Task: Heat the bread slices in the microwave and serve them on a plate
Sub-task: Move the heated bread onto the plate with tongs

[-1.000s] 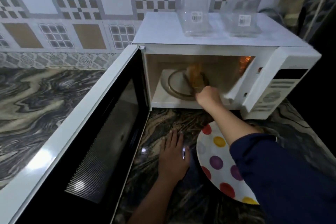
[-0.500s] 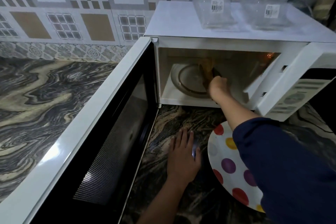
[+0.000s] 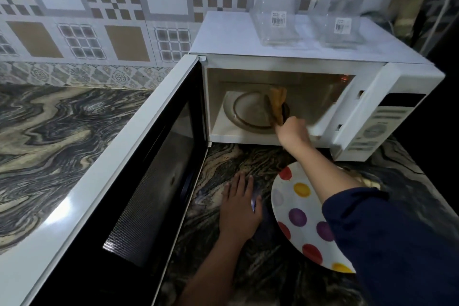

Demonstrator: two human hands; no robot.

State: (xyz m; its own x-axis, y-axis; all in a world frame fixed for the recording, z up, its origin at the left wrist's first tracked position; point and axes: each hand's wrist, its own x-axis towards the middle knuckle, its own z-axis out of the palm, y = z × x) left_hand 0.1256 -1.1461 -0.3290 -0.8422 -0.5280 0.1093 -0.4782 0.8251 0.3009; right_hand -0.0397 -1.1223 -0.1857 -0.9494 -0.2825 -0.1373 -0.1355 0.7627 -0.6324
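Observation:
The white microwave (image 3: 310, 57) stands on the marble counter with its door (image 3: 129, 181) swung wide open to the left. Inside, over the glass turntable (image 3: 246, 112), my right hand (image 3: 293, 131) grips browned bread slices (image 3: 277, 104) held upright on edge. My left hand (image 3: 239, 208) rests flat on the counter in front of the microwave, fingers straight. Just right of it lies a white plate (image 3: 295, 206) with coloured dots, partly hidden under my right forearm and dark blue sleeve.
Two clear plastic containers (image 3: 275, 22) (image 3: 341, 25) sit on top of the microwave. The open door blocks the counter's middle. Marble counter (image 3: 49, 131) stretches to the left, below a tiled wall. A cable hangs at the back right.
The view has shifted slightly. My right hand still holds the bread inside the microwave, with little movement. The left hand stays flat on the counter.

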